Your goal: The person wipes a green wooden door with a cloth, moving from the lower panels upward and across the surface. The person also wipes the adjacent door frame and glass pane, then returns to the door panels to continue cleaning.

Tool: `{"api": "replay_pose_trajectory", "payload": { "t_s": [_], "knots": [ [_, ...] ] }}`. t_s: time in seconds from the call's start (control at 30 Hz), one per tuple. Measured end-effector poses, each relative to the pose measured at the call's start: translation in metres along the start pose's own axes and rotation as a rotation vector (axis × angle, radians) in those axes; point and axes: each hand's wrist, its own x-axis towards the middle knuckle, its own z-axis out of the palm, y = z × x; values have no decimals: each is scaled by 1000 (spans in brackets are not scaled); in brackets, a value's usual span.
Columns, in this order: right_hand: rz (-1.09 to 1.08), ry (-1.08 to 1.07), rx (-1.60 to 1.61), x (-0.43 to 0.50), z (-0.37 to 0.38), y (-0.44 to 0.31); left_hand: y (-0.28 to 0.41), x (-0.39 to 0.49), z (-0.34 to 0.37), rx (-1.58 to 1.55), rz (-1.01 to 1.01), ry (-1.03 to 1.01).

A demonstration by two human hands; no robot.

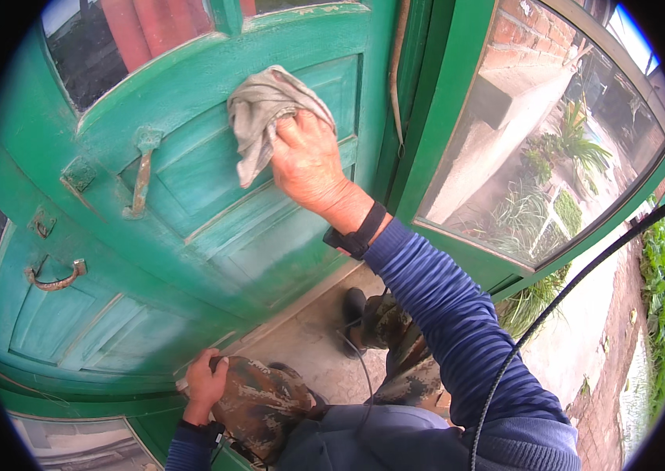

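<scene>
My right hand [309,162] grips a crumpled grey cloth [258,112], which lies against the upper panel of a green wooden double door [202,153]. Left of the cloth is a worn metal pull handle [142,179] with flaking paint. A second, curved handle [56,279] is on the other door leaf, below a small metal hasp plate [42,224]. Low at the bottom left, my left hand [205,377] rests by my bent knee in camouflage trousers [261,394], near the door's lower edge. Its fingers are partly hidden, and whether it holds anything is unclear.
Glass panes [126,35] fill the door's upper part. A large window [544,135] in a green frame stands to the right, reflecting plants and brick. A black cable [574,282] crosses the right side. Concrete floor [314,335] lies under my feet, and green plants [662,306] grow farther right.
</scene>
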Motion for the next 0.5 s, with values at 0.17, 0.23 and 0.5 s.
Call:
{"api": "replay_pose_trajectory", "payload": {
  "t_s": [0.17,0.23,0.5],
  "knots": [
    [80,27,-128,-11,-11,54,-9,0,3,6,-22,-16],
    [116,50,-168,-12,-17,70,-11,3,5,20,4,-2],
    [275,137,-217,-3,-19,122,-4,6,1,-2,-38,-46]
  ]
}}
